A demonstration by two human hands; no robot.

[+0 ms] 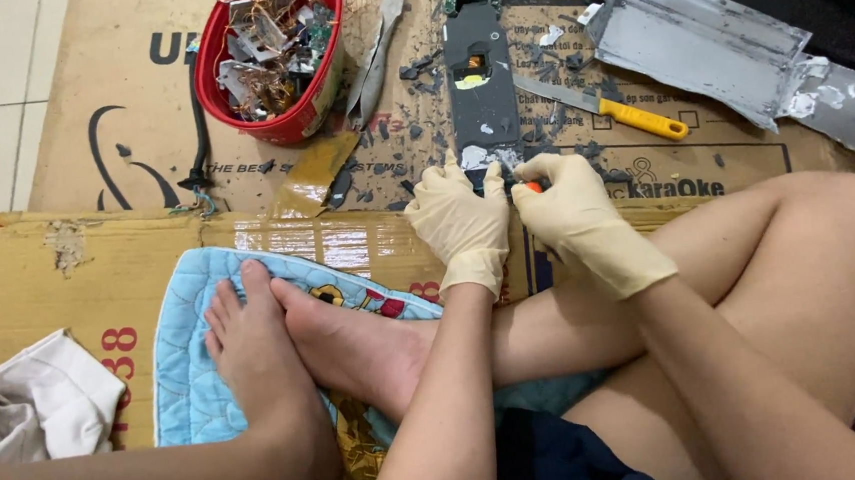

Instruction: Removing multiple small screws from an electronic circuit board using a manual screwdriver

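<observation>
Both gloved hands met at the near end of a long dark panel [480, 76] that lay flat on the cardboard [130, 140] just above the centre of the frame. Left hand [459, 223], in a cream rubber glove, was closed over the panel's lower edge, fingers curled down onto it. Right hand [577, 222], gloved the same way, was clenched around a small tool with an orange handle [534, 187], only a sliver of which showed between the fingers; its tip sat against the panel's bottom corner, too small to make out.

Upward from the hands, the panel stretched toward the top of the frame, with a small orange part and a yellowish patch near its middle. Dark broken chips [416, 80] were scattered on the cardboard around it. To the right of the panel lay a knife with a yellow handle [604, 107], and beyond it, at upper right, a bent grey metal housing [704, 40]. At upper left of centre stood a red bowl [284, 128] filled with metal scraps and copper wire. The person sat cross-legged, bare feet [284, 340] resting on a light blue quilted mat [192, 387] at lower left, with a white cloth [38, 408] at the far left edge
</observation>
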